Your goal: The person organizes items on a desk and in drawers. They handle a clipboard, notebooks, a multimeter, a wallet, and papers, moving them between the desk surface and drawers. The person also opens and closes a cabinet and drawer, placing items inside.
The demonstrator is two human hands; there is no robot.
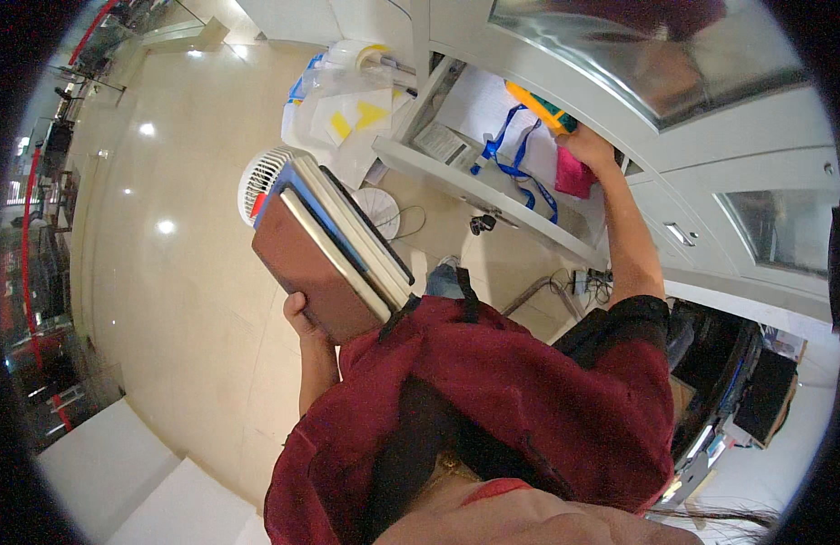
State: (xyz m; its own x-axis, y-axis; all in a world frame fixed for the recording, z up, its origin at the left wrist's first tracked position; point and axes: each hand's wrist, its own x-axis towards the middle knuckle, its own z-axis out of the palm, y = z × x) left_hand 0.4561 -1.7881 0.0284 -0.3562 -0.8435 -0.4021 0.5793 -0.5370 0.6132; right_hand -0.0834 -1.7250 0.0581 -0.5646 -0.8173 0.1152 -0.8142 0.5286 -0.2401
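Observation:
My left hand (303, 319) grips a stack of books from its outer side and holds it against my front. A brown-covered notebook (311, 266) forms the outer face; blue, black and pale books (348, 218) lie behind it. My right hand (589, 148) reaches into an open cabinet drawer (454, 178), its fingers around the near end of a yellow and green object (539, 107). Just below that hand is a bright pink item (574, 174). Blue lanyards (519, 167) and a printed white card or packet (442, 143) lie in the drawer.
Keys (483, 223) hang at the drawer front. Beyond the books are a white fan (263, 180) and plastic bags with papers (345, 102). Cables (592, 283) lie under the cabinet (706, 184). White boxes or panels (113, 470) stand at lower left on the tiled floor.

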